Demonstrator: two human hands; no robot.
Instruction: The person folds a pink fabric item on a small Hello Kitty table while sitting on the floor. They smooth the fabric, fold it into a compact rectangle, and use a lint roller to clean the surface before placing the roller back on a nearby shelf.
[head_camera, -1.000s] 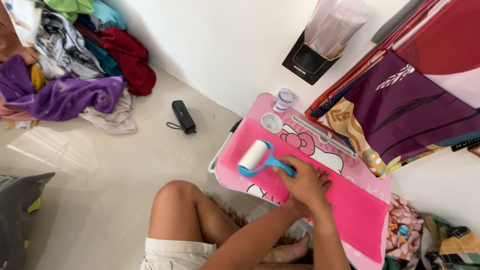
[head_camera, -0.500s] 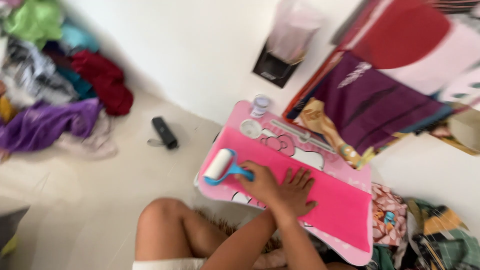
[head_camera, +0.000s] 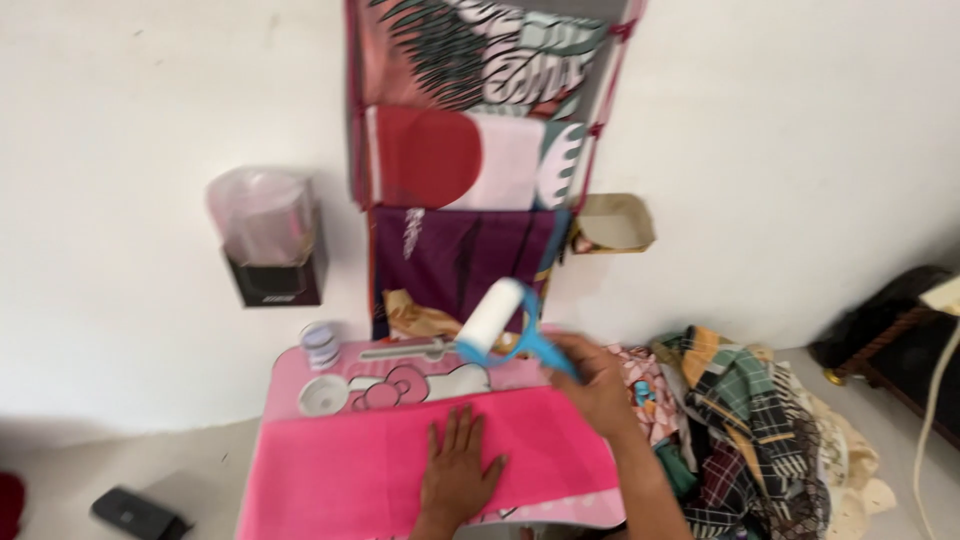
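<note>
My right hand (head_camera: 598, 384) grips the blue handle of a lint roller (head_camera: 497, 318) with a white roll, held up above the far edge of a small pink table (head_camera: 300, 365). A bright pink cloth (head_camera: 340, 465) is spread over the table. My left hand (head_camera: 459, 472) lies flat on the cloth, fingers spread, pressing it down. The roller is off the cloth, tilted up toward the wall.
On the table's far edge stand a small tape roll (head_camera: 320, 343) and a round white dish (head_camera: 323, 396). A hanging fabric organiser (head_camera: 470, 170) with folded cloths is on the wall, beside a black wall holder (head_camera: 272, 245). Checked clothes (head_camera: 750, 420) pile at right. A dark phone (head_camera: 135, 512) lies on the floor.
The view has swung to face the wall. My right hand lifted the lint roller from the cloth's left end up toward the table's back. My left hand now presses the cloth.
</note>
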